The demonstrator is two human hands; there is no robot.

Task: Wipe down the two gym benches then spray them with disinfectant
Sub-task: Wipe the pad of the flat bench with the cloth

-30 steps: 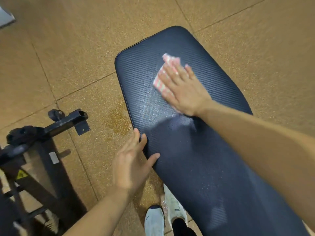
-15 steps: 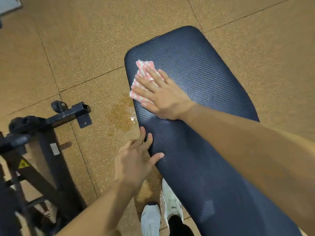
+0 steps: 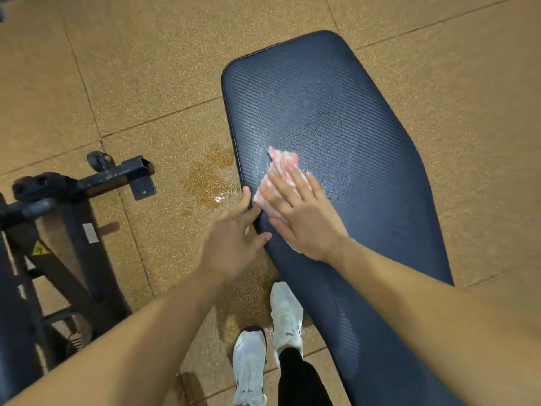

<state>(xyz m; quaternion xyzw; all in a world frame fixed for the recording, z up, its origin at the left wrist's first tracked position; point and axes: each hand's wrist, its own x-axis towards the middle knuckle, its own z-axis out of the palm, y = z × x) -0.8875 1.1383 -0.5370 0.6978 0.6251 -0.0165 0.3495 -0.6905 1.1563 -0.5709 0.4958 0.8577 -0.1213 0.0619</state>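
A dark blue padded gym bench [image 3: 336, 112] runs from the upper middle to the lower right. My right hand [image 3: 301, 218] lies flat with straight fingers on a folded pink-and-white cloth [image 3: 282, 165], pressing it onto the pad near the bench's left edge. Most of the cloth is hidden under that hand. My left hand [image 3: 234, 241] rests with spread fingers against the bench's left edge, its fingertips close to the cloth. Damp streaks show on the pad above the cloth. No spray bottle is in view.
A black metal equipment frame [image 3: 67, 218] with a yellow warning sticker stands at the left. A wet patch [image 3: 210, 180] darkens the tan tiled floor beside the bench. My white shoes [image 3: 269, 347] stand at the bench's left side.
My right hand has slid the cloth from the pad's far end down toward me along the left edge, close to my left hand. The left hand stays at the bench edge.
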